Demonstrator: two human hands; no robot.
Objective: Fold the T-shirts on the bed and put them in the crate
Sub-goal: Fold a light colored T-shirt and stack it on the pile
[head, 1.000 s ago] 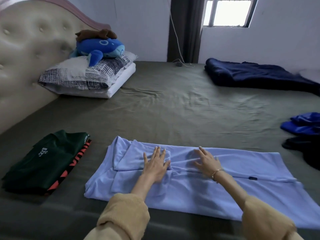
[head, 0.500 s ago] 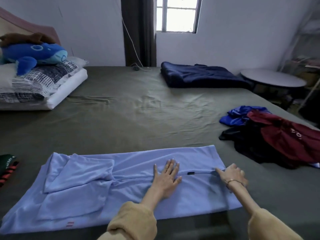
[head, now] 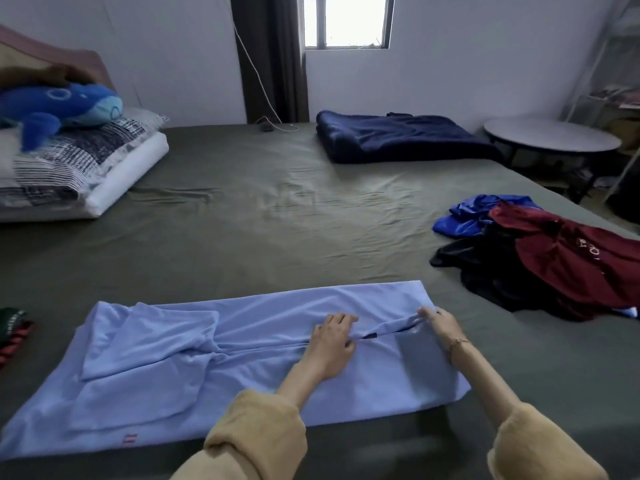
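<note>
The light blue T-shirt point(head: 221, 362) lies flat along the near edge of the bed point(head: 263, 216), stretched left to right in front of me, with both long sides folded in so they meet in a seam down its middle. My left hand point(head: 330, 344) sits on that seam, right of the shirt's centre, fingers curled down and pinching the cloth where the two folded edges meet. My right hand point(head: 438, 325) is just beside it, nearer the shirt's right end; its grip is clenched on a raised ridge of the same fabric, which lifts a little off the bed between my two hands. A small dark tag point(head: 370, 336) shows on the seam between them. The sleeve end of the shirt lies well to the left of both hands, flat and untouched.

To my far left, at the frame edge, a folded dark green shirt point(head: 12, 320) rests on the bed. To the right, well apart from my grip, a loose pile of clothes point(head: 540, 258) waits: maroon on top, black under it, bright blue behind. Further back lie a navy blanket point(head: 401, 136), and pillows point(head: 79, 168) with a blue plush toy point(head: 59, 105) on them. A round table point(head: 550, 140) stands beyond the bed
</note>
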